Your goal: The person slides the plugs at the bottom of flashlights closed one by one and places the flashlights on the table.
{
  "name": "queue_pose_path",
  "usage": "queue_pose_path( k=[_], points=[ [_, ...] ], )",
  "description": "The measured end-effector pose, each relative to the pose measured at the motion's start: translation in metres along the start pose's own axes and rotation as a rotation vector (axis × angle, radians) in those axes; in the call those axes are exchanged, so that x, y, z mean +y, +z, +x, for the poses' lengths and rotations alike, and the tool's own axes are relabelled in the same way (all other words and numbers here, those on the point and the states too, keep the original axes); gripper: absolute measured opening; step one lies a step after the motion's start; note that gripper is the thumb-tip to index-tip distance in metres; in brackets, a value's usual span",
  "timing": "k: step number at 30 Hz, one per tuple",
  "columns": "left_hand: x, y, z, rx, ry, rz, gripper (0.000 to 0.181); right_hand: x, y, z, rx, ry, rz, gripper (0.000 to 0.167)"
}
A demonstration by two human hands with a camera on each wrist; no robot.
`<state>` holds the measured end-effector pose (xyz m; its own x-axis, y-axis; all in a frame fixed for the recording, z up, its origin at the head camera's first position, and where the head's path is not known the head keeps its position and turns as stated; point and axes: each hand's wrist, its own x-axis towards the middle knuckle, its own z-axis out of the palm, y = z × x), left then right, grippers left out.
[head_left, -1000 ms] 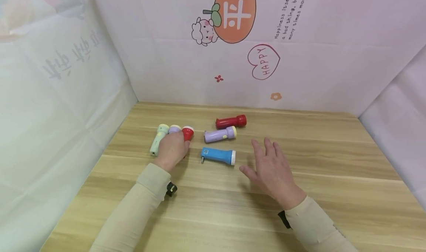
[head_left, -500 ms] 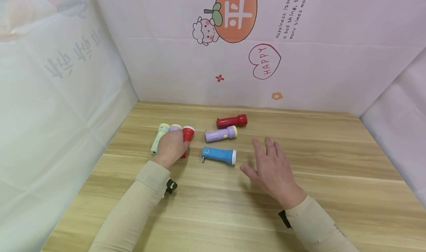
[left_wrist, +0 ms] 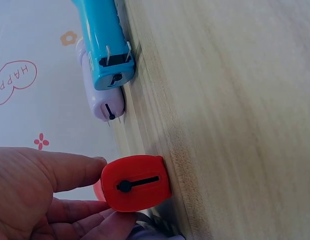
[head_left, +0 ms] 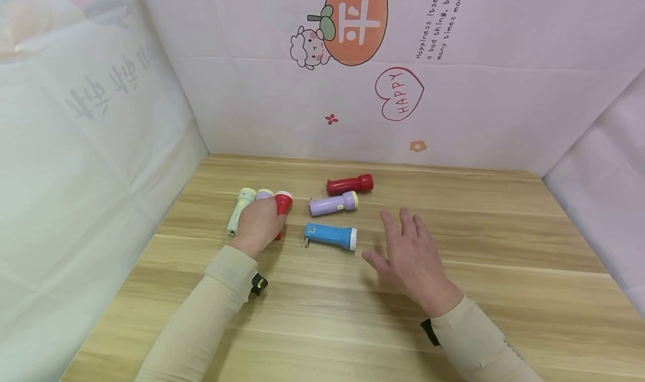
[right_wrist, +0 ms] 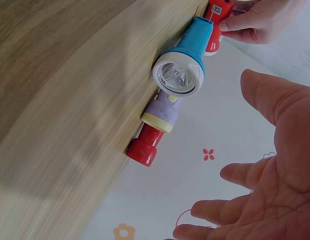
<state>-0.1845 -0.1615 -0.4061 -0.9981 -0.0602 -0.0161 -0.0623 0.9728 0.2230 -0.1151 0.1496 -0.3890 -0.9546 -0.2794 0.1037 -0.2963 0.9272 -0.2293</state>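
My left hand point(head_left: 259, 225) grips a red flashlight with a white rim point(head_left: 284, 204), thumb on one side and fingers on the other; its red tail end point(left_wrist: 137, 183) faces the left wrist view. To its left lie a purple flashlight point(head_left: 265, 194), mostly hidden by the hand, and a pale green flashlight point(head_left: 239, 214). My right hand point(head_left: 413, 264) is spread above the table and holds nothing. Nearest to it is a blue flashlight point(head_left: 330, 235) with a white rim. Behind that lie another purple flashlight point(head_left: 330, 204) and an all-red flashlight point(head_left: 349, 185).
The wooden table point(head_left: 322, 326) runs back to a white printed cloth point(head_left: 252, 102). More cloth hangs along the left and right sides. A narrow strip of tabletop separates the left group of flashlights from the middle group.
The red flashlight in my left hand has shifted a little, and more of its lower body shows beside the thumb. My right hand and the other flashlights stay put.
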Motion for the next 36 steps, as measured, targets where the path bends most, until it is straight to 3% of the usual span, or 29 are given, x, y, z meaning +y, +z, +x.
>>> queue_pose_path(
  k=[11,15,21,28,31,36],
  points=[
    [0.003,-0.001,-0.002,0.006,-0.005,0.02,0.028,0.001,0.001,-0.001,0.008,-0.001,0.014,0.088],
    [0.004,-0.002,-0.001,0.042,0.007,0.03,0.028,0.001,0.001,-0.001,0.007,0.002,0.017,0.088],
    [0.008,-0.005,-0.003,0.158,0.089,0.014,0.032,0.002,0.001,-0.002,0.006,0.004,0.015,0.088],
    [0.018,-0.01,-0.007,0.26,0.197,-0.032,0.017,0.002,0.001,-0.002,0.008,0.005,0.019,0.088],
    [0.022,-0.013,-0.009,0.267,0.244,-0.038,0.019,0.002,0.001,-0.002,0.013,0.003,0.016,0.088],
    [0.031,-0.015,-0.012,0.213,0.307,-0.035,0.05,0.003,0.0,-0.002,0.017,-0.003,0.007,0.089]
  ],
)
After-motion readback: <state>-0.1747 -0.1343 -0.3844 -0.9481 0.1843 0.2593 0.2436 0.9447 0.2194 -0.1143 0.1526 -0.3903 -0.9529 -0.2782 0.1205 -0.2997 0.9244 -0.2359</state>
